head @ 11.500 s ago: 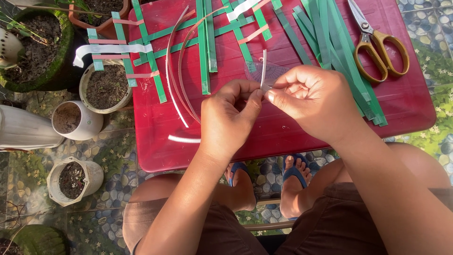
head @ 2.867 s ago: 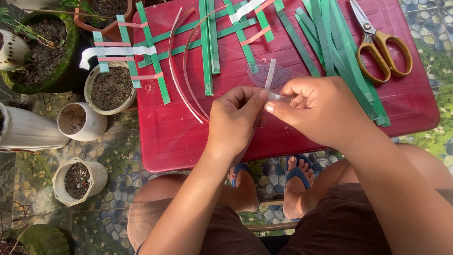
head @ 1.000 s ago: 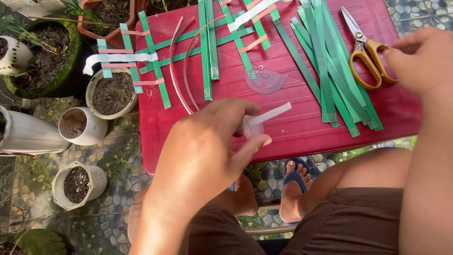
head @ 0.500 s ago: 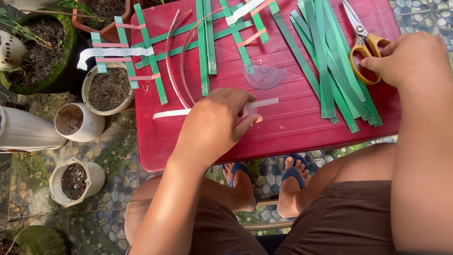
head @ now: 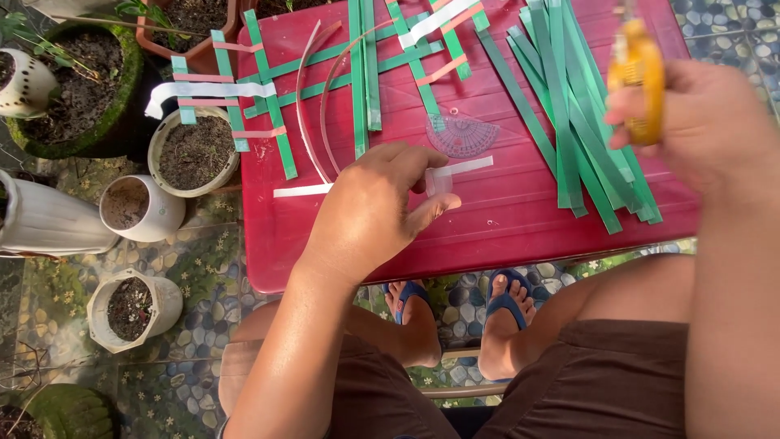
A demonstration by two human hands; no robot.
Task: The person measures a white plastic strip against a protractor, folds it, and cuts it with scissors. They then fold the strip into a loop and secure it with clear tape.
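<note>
Since half a second earlier the right hand (head: 691, 122) had lifted the yellow-handled scissors (head: 638, 81) off the counter (head: 520, 219) and brought them up close to the camera, blurred, fingers wrapped through and around the handles; blades hidden from view, so open or closed could not be told. Left hand (head: 378, 207) had stayed low over the near middle of the red counter, fingers pinching a short translucent strip (head: 455, 172) at its near end, the strip angled up to the right and apparently just above the surface. Judged: with cutter in one hand and strip in the other, a trim looked set up. Largest to smallest: red counter filled the upper frame; a bundle of long green strips (head: 577, 114) fanned across its right side, running out to the near right edge; more green strips (head: 361, 73) crossed with pink and white ones top centre and left; two thin curved pale strips (head: 313, 106) left of centre; a clear protractor (head: 463, 134) just beyond the pinched strip; a white strip (head: 301, 191) lay flat left of the left hand. Soil-filled pots (head: 195, 150) stood off the left edge. Open room: bare red surface along the near edge between left hand and green bundle.
</note>
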